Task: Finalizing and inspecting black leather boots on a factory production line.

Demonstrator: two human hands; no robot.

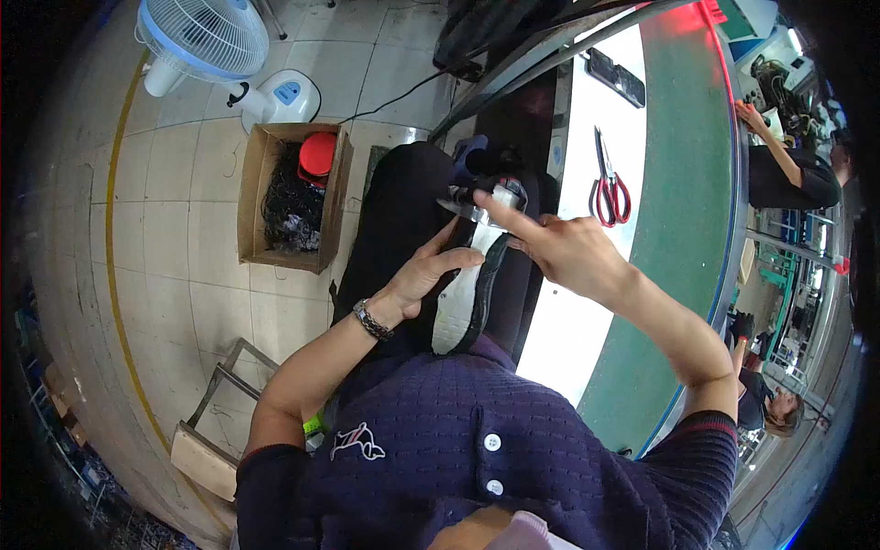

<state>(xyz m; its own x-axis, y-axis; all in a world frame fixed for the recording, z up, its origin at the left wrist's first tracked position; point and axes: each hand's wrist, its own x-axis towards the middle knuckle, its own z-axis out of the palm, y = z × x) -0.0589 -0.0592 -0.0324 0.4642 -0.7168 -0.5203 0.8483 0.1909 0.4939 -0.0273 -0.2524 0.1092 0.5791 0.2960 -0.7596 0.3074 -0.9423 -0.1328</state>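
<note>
A shoe [456,307] with a white sole and black sides lies lengthwise over my lap, its white face up. My left hand [423,278] grips its near left side, the thumb laid across the white face. Over the shoe's far part reaches my right hand [568,254], index finger stretched to the left and the other fingers bent against the shoe's right side. Beneath that index fingertip is a shiny metallic piece [465,210]; I cannot make out its kind or whether the right hand holds it.
Red-handled scissors [611,195] and a dark phone-like device [615,77] lie on the white bench edge [568,339], beside a green work surface [680,156]. Left are a scrap-filled carton [250,220], a fan [206,37] and a stool [206,458]. Co-workers [793,174] are across the bench.
</note>
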